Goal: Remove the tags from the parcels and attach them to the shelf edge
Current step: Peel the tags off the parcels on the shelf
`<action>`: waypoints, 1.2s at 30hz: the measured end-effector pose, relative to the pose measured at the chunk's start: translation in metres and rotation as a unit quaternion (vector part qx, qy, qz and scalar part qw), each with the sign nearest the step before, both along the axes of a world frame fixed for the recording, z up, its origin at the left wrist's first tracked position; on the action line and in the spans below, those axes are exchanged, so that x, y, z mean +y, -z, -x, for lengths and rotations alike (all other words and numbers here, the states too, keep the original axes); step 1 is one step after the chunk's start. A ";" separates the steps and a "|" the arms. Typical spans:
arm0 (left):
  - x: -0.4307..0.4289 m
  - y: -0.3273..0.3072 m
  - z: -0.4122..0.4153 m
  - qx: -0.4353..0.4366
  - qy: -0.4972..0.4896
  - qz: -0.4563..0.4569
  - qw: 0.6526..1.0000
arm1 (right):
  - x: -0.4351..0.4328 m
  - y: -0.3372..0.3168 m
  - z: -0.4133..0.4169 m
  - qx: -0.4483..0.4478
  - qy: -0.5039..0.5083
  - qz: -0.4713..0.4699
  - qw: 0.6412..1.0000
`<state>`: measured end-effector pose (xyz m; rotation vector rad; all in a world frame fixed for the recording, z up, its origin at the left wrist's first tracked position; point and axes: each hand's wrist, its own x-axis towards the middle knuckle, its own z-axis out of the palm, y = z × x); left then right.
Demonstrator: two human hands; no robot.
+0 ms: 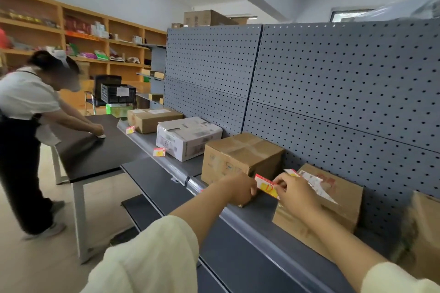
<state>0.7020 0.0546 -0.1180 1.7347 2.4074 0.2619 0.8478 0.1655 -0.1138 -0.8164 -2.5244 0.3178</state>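
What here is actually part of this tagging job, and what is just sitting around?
Part of the job: the red-and-yellow tag pinched by the left hand and right hand; the parcels; the shelf edge with two tags already on it.

Just lying about: the black table, the black crate, the wooden wall shelves, the boxes above the pegboard.

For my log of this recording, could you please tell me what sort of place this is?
Probably a parcel pickup point or small stockroom: taped cardboard parcels stand in a row on a grey metal shelf with a pegboard back, and red-and-yellow tags hang on its edge.
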 end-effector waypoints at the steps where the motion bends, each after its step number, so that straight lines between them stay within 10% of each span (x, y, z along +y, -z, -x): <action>1: 0.004 0.005 0.001 -0.004 0.014 -0.001 1.000 | 0.003 0.003 0.007 -0.012 0.002 0.001 1.000; 19: 0.041 0.082 -0.028 0.021 0.303 -0.036 0.952 | -0.046 0.067 -0.070 -0.021 0.227 0.052 0.972; 36: 0.022 0.099 -0.049 0.104 0.279 -0.045 0.954 | -0.067 0.084 -0.104 0.028 0.250 0.086 0.964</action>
